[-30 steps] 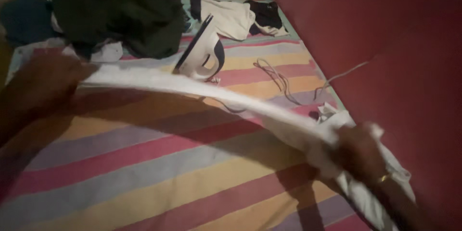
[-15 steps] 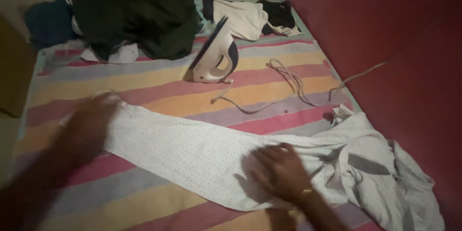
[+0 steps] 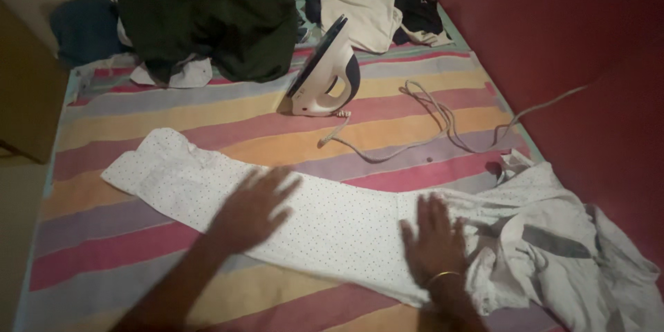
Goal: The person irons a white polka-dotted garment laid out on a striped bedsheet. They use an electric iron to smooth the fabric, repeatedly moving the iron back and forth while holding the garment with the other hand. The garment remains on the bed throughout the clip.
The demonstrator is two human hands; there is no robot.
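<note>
A white dotted garment [image 3: 325, 216] lies stretched across a striped sheet [image 3: 207, 111], one long part flat to the left and the rest bunched at the right. My left hand [image 3: 252, 206] rests flat on the flat part, fingers spread and blurred. My right hand [image 3: 433, 236], with a gold bangle at the wrist, presses flat on the garment nearer the bunched end. Neither hand grips anything.
A white and dark blue iron [image 3: 325, 72] stands on its heel behind the garment, its cord [image 3: 422, 121] trailing right toward a red wall [image 3: 567, 48]. A dark green clothes pile [image 3: 207, 14] and folded pale and black clothes [image 3: 373, 17] lie at the back.
The garment, held taut in the air a second ago, now lies flat on the sheet. My left hand has slid right along it and both hands lie open on it.
</note>
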